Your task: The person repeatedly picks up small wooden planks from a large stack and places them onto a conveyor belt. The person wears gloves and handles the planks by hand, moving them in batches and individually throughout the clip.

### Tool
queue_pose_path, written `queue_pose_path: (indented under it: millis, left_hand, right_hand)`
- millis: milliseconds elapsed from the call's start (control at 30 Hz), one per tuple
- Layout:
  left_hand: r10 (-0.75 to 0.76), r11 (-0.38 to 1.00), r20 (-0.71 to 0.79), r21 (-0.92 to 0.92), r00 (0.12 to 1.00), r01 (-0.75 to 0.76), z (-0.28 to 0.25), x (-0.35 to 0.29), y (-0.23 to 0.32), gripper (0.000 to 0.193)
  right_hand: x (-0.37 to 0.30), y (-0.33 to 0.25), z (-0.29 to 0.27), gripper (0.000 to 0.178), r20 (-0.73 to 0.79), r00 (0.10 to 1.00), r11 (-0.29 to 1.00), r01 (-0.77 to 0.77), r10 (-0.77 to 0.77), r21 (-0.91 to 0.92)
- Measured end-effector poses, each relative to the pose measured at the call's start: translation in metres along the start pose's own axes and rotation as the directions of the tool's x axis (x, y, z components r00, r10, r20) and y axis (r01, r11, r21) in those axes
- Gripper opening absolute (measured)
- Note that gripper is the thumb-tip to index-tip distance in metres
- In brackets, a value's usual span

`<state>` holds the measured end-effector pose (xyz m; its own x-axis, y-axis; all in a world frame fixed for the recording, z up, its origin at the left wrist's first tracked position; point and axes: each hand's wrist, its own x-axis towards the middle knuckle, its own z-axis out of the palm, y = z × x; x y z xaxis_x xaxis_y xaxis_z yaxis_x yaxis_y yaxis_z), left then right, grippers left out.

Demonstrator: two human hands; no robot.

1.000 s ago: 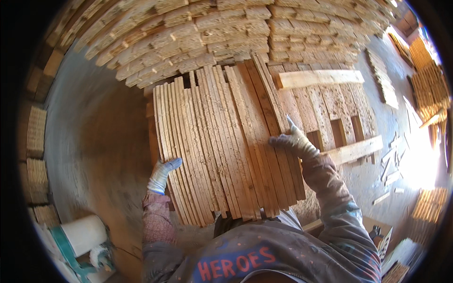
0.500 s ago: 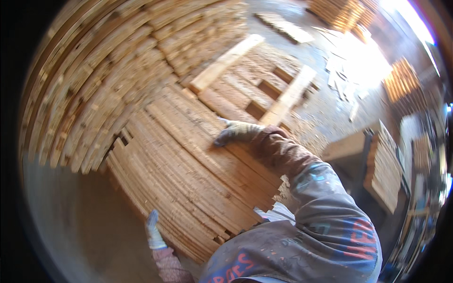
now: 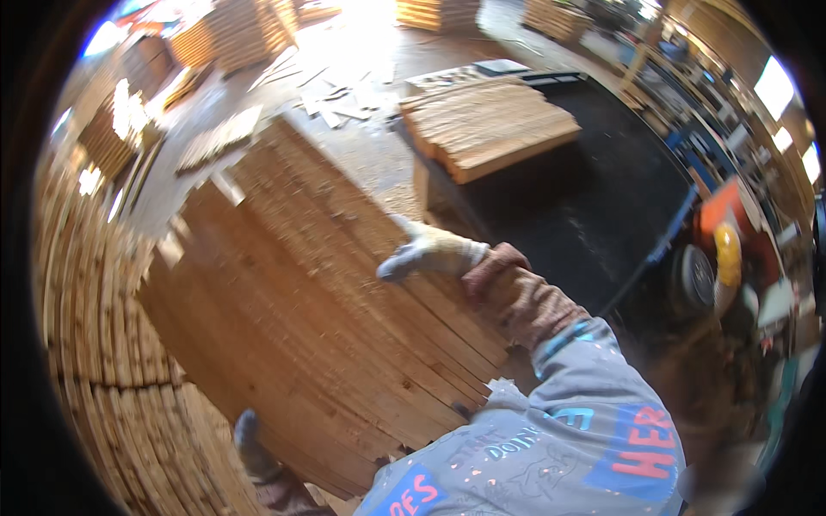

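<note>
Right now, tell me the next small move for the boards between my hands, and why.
Probably a slight inward squeeze before any turn or step: the left hand and right hand sit on opposite sides of the boards, whose far ends are uneven, so a loose one might slip out.

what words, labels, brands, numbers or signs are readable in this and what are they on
Grey top: big red letters on blue, with smaller pale lettering between; partly readable, but I won't copy the wording.
Stack of boards, between left hand and right hand: no lettering that I can make out.
Orange equipment and background: too small or blurred to tell.
</note>
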<state>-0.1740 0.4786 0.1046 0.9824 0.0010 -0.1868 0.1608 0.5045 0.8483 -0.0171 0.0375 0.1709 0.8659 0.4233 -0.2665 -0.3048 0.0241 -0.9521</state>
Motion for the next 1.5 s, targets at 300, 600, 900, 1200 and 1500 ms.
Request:
queue_pose_path:
  millis: [300, 600, 900, 1200, 1500]
  left_hand:
    - [-0.538, 0.811, 0.546, 0.544, 0.642, 0.217, 0.319, 0.245, -0.112, 0.037]
    - [-0.770, 0.627, 0.630, 0.776, 0.104, -0.066, 0.636, 0.303, -0.252, 0.117]
    - [-0.504, -0.180, 0.679, 0.523, 0.535, -0.833, 0.682, 0.345, -0.353, 0.102]
    - [-0.041, 0.070, 0.616, 0.787, 0.786, -0.613, 0.364, 0.377, -0.239, 0.085]
    - [0.393, -0.142, -0.277, 0.924, 0.877, 0.356, -0.033, 0.374, -0.054, 0.124]
  right_hand:
    - [-0.308, 0.152, -0.145, 0.045, -0.811, 0.579, 0.959, 0.178, 0.078, 0.219]
    - [-0.395, 0.300, -0.214, 0.043, -0.984, 0.178, 0.928, 0.361, 0.021, 0.086]
    - [-0.286, 0.254, -0.286, 0.094, -0.944, -0.329, 0.918, -0.377, -0.007, 0.125]
    - [-0.310, 0.250, -0.304, 0.041, -0.999, -0.022, 0.996, 0.083, -0.030, -0.031]
    - [-0.233, 0.143, -0.292, 0.086, -0.971, -0.035, 0.962, -0.154, -0.234, -0.227]
